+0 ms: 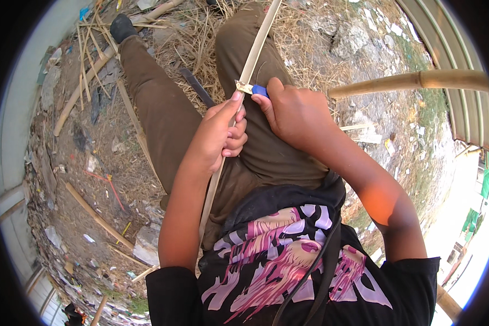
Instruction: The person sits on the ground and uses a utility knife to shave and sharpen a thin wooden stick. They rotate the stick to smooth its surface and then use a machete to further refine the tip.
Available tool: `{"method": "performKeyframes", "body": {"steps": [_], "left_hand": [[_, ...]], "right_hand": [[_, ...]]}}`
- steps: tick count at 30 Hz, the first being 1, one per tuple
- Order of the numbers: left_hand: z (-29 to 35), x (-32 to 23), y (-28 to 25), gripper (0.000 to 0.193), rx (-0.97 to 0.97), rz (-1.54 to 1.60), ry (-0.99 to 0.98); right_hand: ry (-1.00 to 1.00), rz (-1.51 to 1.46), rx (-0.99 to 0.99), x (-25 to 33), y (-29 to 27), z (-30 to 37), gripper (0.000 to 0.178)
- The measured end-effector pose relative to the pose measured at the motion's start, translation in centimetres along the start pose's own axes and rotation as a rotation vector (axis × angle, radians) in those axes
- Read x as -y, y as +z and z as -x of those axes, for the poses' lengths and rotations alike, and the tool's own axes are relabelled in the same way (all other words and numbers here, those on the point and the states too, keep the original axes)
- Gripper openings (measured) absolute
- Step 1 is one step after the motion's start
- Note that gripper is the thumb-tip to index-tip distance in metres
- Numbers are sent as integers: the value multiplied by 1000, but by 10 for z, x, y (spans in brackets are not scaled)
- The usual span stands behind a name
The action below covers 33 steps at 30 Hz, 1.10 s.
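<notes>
Hands on a thin pale bamboo strip (254, 57)

Left hand (218, 133) is clamped round the strip over the lap; right hand (294, 111), just beside, grips a blue-handled small knife (251, 88) against it.

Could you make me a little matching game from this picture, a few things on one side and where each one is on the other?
Things:
1. left hand
2. right hand
3. thick bamboo pole
4. dark shoe

Places:
A. at the far end of the outstretched leg, upper left
B. gripping the thin bamboo strip over the lap
C. sticking in from the right edge
D. closed on the blue-handled knife

Pairs: 1-B, 2-D, 3-C, 4-A
</notes>
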<state>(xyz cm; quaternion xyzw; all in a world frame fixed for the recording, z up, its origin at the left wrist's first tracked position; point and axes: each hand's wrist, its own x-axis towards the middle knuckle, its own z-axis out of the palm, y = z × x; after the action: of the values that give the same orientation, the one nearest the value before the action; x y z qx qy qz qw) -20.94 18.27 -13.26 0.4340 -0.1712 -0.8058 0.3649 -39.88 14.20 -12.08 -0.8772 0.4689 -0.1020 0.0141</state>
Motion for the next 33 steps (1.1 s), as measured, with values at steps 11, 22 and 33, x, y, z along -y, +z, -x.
{"method": "performKeyframes", "body": {"steps": [11,22,33], "left_hand": [[14,5,-4,40,-33,24,-39],[34,13,-8,39,-69,43,-58],[61,18,-9,40,-127,24,-108]], "right_hand": [[-40,32,-69,8,3,5,43],[-45,29,-82,13,4,11,45],[-46,-7,-50,15,4,13,44]]}}
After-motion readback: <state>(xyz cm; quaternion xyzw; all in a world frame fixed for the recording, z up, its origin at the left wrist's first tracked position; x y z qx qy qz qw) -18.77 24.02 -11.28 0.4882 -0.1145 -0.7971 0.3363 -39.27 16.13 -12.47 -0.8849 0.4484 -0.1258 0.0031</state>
